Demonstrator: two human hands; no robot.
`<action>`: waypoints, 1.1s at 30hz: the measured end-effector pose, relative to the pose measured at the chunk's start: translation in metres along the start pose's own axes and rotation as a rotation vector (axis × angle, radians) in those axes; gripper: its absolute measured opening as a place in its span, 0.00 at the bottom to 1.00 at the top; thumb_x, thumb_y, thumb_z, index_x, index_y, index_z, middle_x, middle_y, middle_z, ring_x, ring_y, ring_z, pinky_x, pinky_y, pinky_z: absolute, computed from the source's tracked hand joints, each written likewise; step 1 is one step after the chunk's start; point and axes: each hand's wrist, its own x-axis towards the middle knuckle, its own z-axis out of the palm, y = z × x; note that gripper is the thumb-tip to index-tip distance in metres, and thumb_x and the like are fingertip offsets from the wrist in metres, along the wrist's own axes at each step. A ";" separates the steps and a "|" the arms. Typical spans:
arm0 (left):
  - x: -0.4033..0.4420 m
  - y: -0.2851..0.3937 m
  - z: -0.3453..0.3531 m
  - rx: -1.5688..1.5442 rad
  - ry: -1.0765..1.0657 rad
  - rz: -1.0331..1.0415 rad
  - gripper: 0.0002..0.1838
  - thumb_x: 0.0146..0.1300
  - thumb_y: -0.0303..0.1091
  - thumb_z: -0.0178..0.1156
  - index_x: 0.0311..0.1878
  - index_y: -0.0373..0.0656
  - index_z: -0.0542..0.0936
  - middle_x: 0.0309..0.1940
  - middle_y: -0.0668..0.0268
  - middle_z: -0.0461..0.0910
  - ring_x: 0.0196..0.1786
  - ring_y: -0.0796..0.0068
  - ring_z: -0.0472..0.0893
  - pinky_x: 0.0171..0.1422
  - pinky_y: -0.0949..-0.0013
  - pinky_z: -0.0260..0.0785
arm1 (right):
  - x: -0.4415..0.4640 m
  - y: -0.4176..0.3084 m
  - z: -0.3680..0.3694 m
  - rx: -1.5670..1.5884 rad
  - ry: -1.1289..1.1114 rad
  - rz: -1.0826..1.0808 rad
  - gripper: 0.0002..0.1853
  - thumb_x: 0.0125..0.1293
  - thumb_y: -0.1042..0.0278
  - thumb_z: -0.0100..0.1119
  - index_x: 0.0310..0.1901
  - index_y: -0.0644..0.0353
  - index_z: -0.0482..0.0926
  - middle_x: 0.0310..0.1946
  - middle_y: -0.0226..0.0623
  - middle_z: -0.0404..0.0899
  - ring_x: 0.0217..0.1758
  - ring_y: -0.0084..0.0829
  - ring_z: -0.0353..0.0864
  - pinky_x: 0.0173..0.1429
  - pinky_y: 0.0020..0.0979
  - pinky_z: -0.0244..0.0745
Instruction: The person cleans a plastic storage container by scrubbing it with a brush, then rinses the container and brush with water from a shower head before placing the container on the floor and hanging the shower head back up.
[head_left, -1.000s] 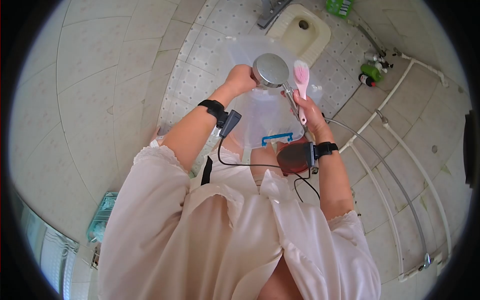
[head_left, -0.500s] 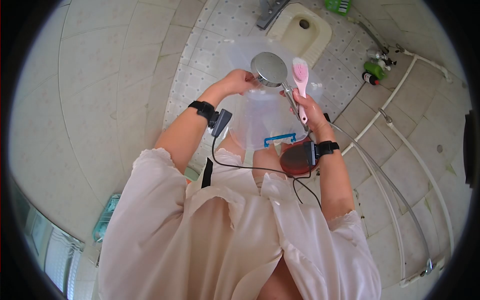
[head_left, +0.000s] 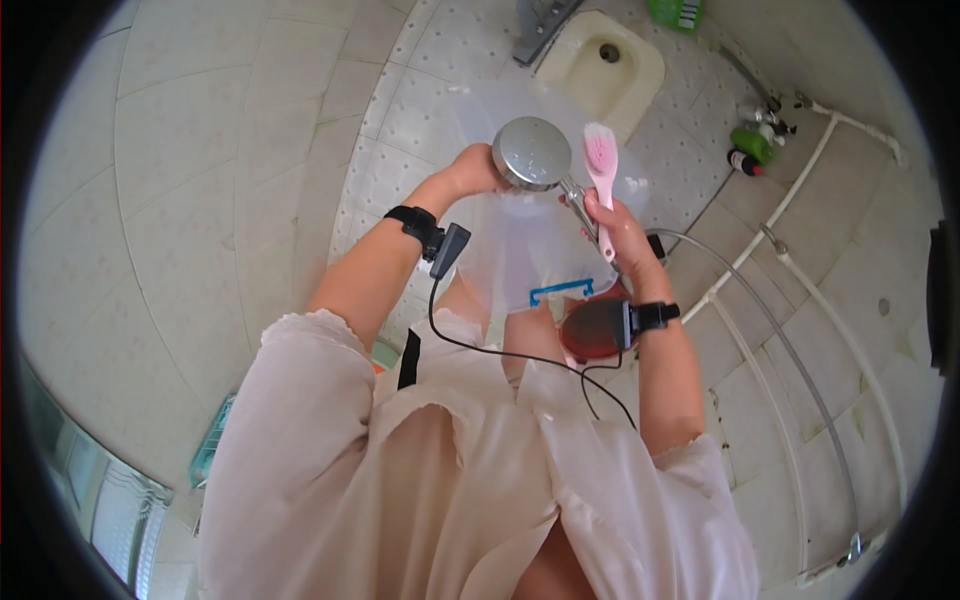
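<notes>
My right hand (head_left: 622, 232) grips the handle of a chrome shower head (head_left: 532, 153) together with a pink brush (head_left: 602, 170), whose white bristles point up. At the left edge of the shower head is my left hand (head_left: 474, 170); its fingertips are hidden behind the head, so its grip cannot be made out. Below both hands sits a clear plastic box (head_left: 515, 260) with a blue handle (head_left: 561, 291) on its near side. Drops of water show on the shower head.
A squat toilet (head_left: 600, 75) is set in the tiled floor ahead. Right of my legs sits a red basin (head_left: 592, 328). A grey hose (head_left: 790, 350) and white pipes (head_left: 745, 235) run along the right wall. Bottles (head_left: 752, 146) stand at the back right; a cable hangs between my wrists.
The shower head has dipped slightly toward me and to the left, and the brush has shifted down a little. My left hand has moved slightly, staying beside the shower head.
</notes>
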 end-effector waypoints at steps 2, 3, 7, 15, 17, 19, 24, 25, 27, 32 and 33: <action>-0.001 0.008 0.004 0.028 0.057 0.166 0.22 0.60 0.49 0.75 0.48 0.41 0.89 0.44 0.61 0.90 0.46 0.66 0.87 0.52 0.61 0.79 | 0.010 -0.005 0.008 -0.033 0.020 -0.032 0.22 0.77 0.45 0.60 0.54 0.57 0.81 0.56 0.29 0.86 0.41 0.19 0.75 0.49 0.25 0.74; -0.004 0.028 0.002 0.131 -0.022 0.040 0.22 0.62 0.51 0.72 0.49 0.44 0.89 0.46 0.60 0.90 0.47 0.64 0.87 0.52 0.61 0.79 | 0.016 -0.013 0.017 -0.001 0.079 -0.073 0.21 0.77 0.46 0.60 0.54 0.58 0.81 0.55 0.31 0.86 0.40 0.19 0.75 0.47 0.25 0.73; 0.010 0.041 0.012 0.418 0.045 -0.052 0.18 0.68 0.50 0.63 0.54 0.51 0.88 0.60 0.59 0.84 0.64 0.56 0.79 0.63 0.53 0.73 | 0.047 -0.043 0.043 0.100 0.182 -0.213 0.19 0.78 0.49 0.59 0.53 0.58 0.81 0.50 0.34 0.88 0.38 0.19 0.75 0.44 0.26 0.72; 0.122 -0.093 -0.014 0.652 -0.023 -0.355 0.45 0.73 0.63 0.53 0.83 0.42 0.61 0.85 0.59 0.55 0.87 0.57 0.54 0.87 0.49 0.50 | 0.055 -0.006 0.040 0.220 0.405 -0.181 0.19 0.80 0.50 0.55 0.51 0.60 0.80 0.39 0.34 0.87 0.33 0.20 0.74 0.40 0.25 0.69; 0.150 -0.105 -0.028 0.713 -0.077 -0.398 0.46 0.73 0.65 0.53 0.84 0.42 0.58 0.86 0.59 0.54 0.87 0.57 0.53 0.87 0.50 0.52 | 0.050 -0.006 0.039 0.219 0.409 -0.201 0.19 0.81 0.50 0.53 0.49 0.61 0.79 0.30 0.31 0.79 0.31 0.21 0.73 0.37 0.26 0.65; 0.181 -0.124 -0.043 0.777 -0.161 -0.471 0.49 0.73 0.65 0.53 0.86 0.43 0.52 0.87 0.59 0.50 0.88 0.58 0.50 0.86 0.52 0.55 | 0.052 0.000 0.041 0.244 0.442 -0.237 0.20 0.81 0.50 0.52 0.49 0.62 0.79 0.29 0.31 0.78 0.31 0.21 0.72 0.37 0.26 0.64; 0.199 -0.141 -0.048 0.736 -0.190 -0.490 0.45 0.73 0.63 0.54 0.82 0.41 0.61 0.83 0.54 0.59 0.85 0.53 0.58 0.85 0.53 0.56 | 0.048 0.005 0.053 0.289 0.615 -0.430 0.23 0.83 0.48 0.46 0.49 0.64 0.75 0.27 0.32 0.74 0.30 0.21 0.68 0.37 0.25 0.62; 0.194 -0.138 -0.050 0.766 -0.242 -0.489 0.43 0.73 0.62 0.55 0.80 0.40 0.65 0.82 0.53 0.62 0.83 0.52 0.61 0.84 0.54 0.58 | 0.049 0.007 0.053 0.309 0.615 -0.459 0.23 0.84 0.48 0.44 0.50 0.64 0.74 0.27 0.33 0.74 0.30 0.21 0.68 0.37 0.25 0.61; 0.164 -0.157 -0.037 0.684 -0.220 -0.426 0.43 0.73 0.63 0.55 0.81 0.41 0.65 0.82 0.54 0.61 0.84 0.54 0.60 0.84 0.52 0.57 | 0.052 0.003 0.058 0.311 0.624 -0.485 0.23 0.84 0.48 0.44 0.50 0.64 0.74 0.27 0.33 0.74 0.30 0.21 0.68 0.37 0.24 0.61; 0.146 -0.150 -0.051 0.785 0.065 -0.261 0.42 0.73 0.64 0.53 0.79 0.40 0.68 0.80 0.52 0.64 0.81 0.54 0.65 0.83 0.55 0.60 | 0.051 -0.008 0.059 0.319 0.599 -0.484 0.22 0.84 0.48 0.45 0.50 0.65 0.74 0.27 0.33 0.73 0.30 0.21 0.69 0.37 0.24 0.61; 0.161 -0.148 -0.060 0.756 0.012 -0.338 0.43 0.73 0.65 0.51 0.79 0.41 0.68 0.81 0.52 0.63 0.82 0.55 0.64 0.84 0.56 0.59 | 0.049 -0.009 0.058 0.328 0.577 -0.458 0.22 0.83 0.49 0.45 0.50 0.65 0.74 0.27 0.33 0.73 0.30 0.21 0.69 0.37 0.24 0.62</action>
